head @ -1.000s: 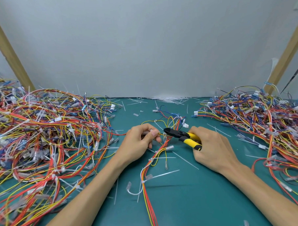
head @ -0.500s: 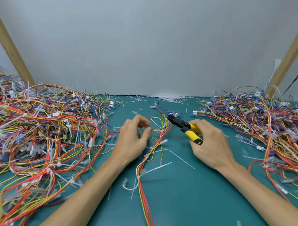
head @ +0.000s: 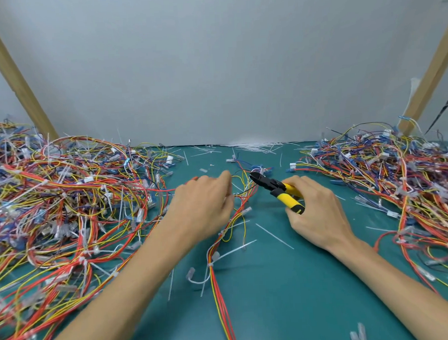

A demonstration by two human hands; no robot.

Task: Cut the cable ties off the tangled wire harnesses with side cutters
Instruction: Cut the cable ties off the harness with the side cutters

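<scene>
On the green tabletop [head: 288, 308], big wire piles [head: 65, 202] flank one harness [head: 218, 280] at centre. The blurred left hand [head: 204, 204] covers its wires, but its grip is unclear. The right hand [head: 317, 214] grips yellow cutters [head: 277, 189], whose tips are near those wires.

The side cutters [head: 275, 190], with black jaws and yellow handles, were gripped in the right hand [head: 314, 214], tip pointing up and left at the far end of a red and yellow wire harness [head: 223, 285], which carried white cable ties [head: 236, 249] with long tails.
</scene>
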